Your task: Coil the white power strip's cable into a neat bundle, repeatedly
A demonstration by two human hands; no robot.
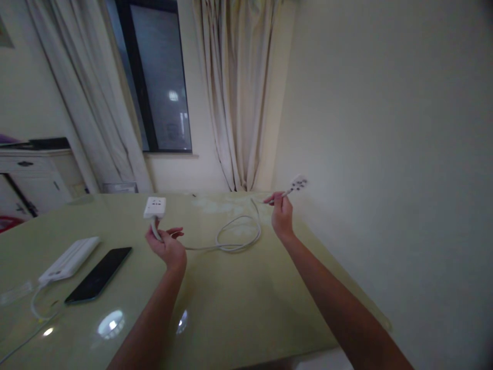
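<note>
My left hand (169, 246) is closed around a pale cable just below a small white socket block (155, 207), which stands upright above the fingers. Its face with dark slots is turned toward me. My right hand (282, 213) pinches the cable near its far end, at the right side of the table. Beyond those fingers sticks out a white, rounded end piece (299, 182) with several dark spots; I cannot make out its exact kind. Between the hands, the extension cord (241, 249) lies in a loose loop on the tabletop.
A black phone (98, 275) and a white power bank (70, 259) with a white cable lie on the left of the glossy greenish table (231, 318). The wall (404, 154) runs along its right edge. Curtains (239, 92) and a window are behind; a white cabinet (34, 177) stands far left.
</note>
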